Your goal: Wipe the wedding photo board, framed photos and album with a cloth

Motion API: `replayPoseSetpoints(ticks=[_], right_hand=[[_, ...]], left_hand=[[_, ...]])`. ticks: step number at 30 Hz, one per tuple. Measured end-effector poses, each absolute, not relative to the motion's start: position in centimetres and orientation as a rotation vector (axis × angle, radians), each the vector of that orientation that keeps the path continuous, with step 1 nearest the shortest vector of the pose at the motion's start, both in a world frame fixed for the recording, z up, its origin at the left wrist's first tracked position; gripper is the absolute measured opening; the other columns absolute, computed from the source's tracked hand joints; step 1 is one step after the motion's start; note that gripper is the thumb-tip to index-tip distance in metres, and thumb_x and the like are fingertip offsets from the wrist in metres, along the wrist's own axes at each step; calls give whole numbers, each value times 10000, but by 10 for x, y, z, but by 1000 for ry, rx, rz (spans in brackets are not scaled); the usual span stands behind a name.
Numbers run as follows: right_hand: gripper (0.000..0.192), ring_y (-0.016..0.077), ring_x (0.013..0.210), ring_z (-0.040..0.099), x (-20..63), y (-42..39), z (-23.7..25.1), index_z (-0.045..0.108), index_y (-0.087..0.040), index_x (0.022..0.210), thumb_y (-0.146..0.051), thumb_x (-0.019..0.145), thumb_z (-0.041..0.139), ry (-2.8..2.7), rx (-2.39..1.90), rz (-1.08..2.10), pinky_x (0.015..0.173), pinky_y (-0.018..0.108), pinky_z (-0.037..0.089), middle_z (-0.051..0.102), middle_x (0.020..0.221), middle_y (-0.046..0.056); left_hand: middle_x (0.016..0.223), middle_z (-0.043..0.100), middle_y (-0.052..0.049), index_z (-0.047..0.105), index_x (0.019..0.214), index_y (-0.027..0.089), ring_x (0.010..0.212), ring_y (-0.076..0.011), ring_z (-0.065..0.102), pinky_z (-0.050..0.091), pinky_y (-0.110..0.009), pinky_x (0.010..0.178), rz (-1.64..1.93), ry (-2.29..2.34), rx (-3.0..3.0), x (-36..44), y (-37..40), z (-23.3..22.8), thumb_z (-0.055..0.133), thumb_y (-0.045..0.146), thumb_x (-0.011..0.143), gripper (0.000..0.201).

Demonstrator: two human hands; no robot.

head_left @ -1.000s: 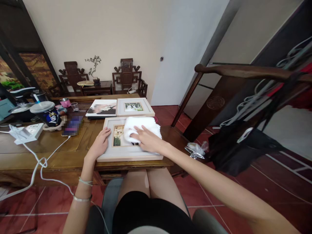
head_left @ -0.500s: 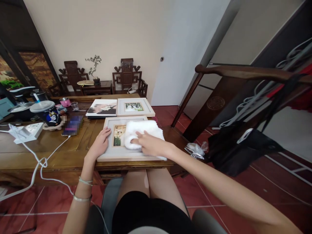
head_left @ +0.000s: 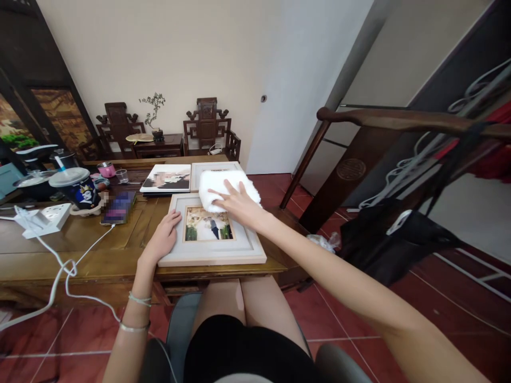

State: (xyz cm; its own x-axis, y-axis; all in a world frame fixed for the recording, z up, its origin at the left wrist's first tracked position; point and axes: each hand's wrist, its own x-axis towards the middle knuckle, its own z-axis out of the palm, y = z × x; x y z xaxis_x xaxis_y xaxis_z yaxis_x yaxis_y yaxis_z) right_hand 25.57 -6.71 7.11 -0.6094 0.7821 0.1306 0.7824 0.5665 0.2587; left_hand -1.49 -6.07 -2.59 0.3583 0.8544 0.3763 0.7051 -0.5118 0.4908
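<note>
A pale wooden picture frame [head_left: 211, 253] with a photo under glass lies flat at the near edge of the wooden table [head_left: 80, 250]. My left hand [head_left: 163, 238] rests flat on the frame's left border, fingers together. My right hand [head_left: 235, 201] presses a folded white cloth [head_left: 223, 183] down at the frame's far edge, where it overlaps a second pale frame [head_left: 196, 175] behind. The photo in the near frame is fully uncovered.
Beside the far frame lies a frameless photo print [head_left: 165, 177]. To the left are a phone [head_left: 117, 206] on a white cable, a power strip [head_left: 40, 218], a lidded dark cup [head_left: 76, 186] and small pots. A dark wooden rack [head_left: 399, 119] with a black bag stands right.
My right hand has slid the white cloth away from me, off the photo glass to the frame's far edge, uncovering the photo. My left hand has stayed on the left border.
</note>
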Motion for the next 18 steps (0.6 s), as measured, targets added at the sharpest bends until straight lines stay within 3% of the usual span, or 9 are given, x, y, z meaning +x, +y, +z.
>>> replayPoseSetpoints(ticks=[5,12,15,18], right_hand=[[745,471,1395,241,241,-67,45,539,-244,1360,112,725,382,-2891,-1506,-263,986,756,302,312,1576,20],[705,413,1325,404,236,-147,83,557,-221,1334,100,733,377,-3069,-1410,203,970,665,399,542,1401,140],[707,422,1333,396,237,-166,89,546,-196,1337,103,725,355,-3068,-1337,329,967,656,407,627,1263,160],[727,442,1379,318,238,-162,78,495,-192,1386,94,735,343,-3006,-1337,372,997,691,351,626,1255,163]], left_hand=[[1418,527,-130,581,1307,97,1401,-240,379,269,-490,1186,896,1400,2393,-14,-60,-26,349,129,838,524],[1413,530,-134,581,1303,81,1398,-237,383,275,-475,1187,881,1418,2408,-12,-61,-25,344,124,833,529],[1414,529,-135,581,1304,79,1399,-239,381,276,-470,1187,883,1419,2409,-12,-61,-25,351,122,824,534],[1419,523,-138,576,1312,80,1403,-243,374,272,-481,1186,881,1420,2409,-12,-61,-26,349,121,823,540]])
